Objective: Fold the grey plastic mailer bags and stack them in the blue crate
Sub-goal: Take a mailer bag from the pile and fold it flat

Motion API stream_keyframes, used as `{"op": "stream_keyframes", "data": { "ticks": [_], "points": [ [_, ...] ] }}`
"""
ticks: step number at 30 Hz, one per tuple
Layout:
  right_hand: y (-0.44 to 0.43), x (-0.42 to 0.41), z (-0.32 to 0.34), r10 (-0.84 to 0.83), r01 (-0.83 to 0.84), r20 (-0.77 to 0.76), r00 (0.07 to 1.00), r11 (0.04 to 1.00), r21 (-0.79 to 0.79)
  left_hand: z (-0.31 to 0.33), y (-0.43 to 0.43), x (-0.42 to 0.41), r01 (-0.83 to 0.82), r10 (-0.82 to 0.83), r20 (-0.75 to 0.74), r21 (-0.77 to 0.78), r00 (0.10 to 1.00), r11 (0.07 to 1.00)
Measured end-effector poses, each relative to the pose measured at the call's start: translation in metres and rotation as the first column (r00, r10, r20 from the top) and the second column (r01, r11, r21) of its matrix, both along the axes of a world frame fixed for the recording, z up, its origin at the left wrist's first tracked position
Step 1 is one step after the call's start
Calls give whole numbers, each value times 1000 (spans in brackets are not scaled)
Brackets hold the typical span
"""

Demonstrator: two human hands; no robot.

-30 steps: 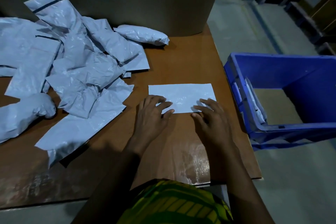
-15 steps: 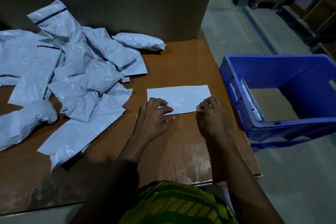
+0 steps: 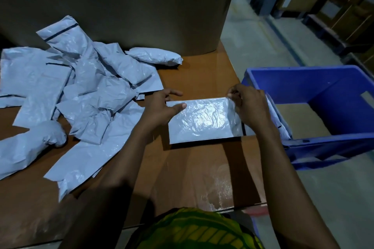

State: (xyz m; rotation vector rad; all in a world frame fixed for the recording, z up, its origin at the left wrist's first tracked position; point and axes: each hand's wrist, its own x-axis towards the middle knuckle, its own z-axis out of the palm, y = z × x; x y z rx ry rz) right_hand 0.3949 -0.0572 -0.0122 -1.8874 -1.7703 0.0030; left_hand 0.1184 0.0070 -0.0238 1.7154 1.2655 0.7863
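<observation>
One grey mailer bag [image 3: 202,121], folded to a flat rectangle, is held over the bench [image 3: 192,168] by two hands. The left hand [image 3: 162,107] pinches its far left corner, thumb on top. The right hand [image 3: 249,107] pinches the far right corner. The bag tilts, far edge raised; I cannot tell whether its near edge touches the bench.

To the left lies one loose heap of unfolded mailers [image 3: 81,97], overlapping too much to count. Two of them look puffed up: one at the far end [image 3: 153,56] and one at the near left [image 3: 30,147].

One blue crate [image 3: 293,85] stands off the bench's right edge, just beside the right hand. A few folded bags [image 3: 281,125] lean against its left wall, partly hidden by the right wrist. A big cardboard carton [image 3: 121,6] closes off the back of the bench.
</observation>
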Motion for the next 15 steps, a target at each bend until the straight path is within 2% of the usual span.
{"op": "stream_keyframes", "data": {
  "ticks": [2, 5, 7, 11, 15],
  "points": [
    [5, 0, -17, 8, -6, 30, 1000, 996, -88, -22, 6, 6, 9, -11, -56, -47, 998, 999],
    [-5, -10, -45, -8, 22, 114, 993, 992, -121, -52, -3, 13, 56, 16, -330, 205, 944, 977],
    [-22, -25, -62, 1, 10, 79, 997, 991, -136, -63, -17, 19, 91, 45, -407, 309, 912, 947],
    [-50, -54, -89, 19, -22, -17, 1000, 967, -252, -87, -47, 34, 245, 3, -581, 348, 814, 905],
    [-55, -58, -101, 18, 5, 79, 997, 959, -283, -109, -59, 37, 289, 9, -654, 347, 756, 892]
  ]
}}
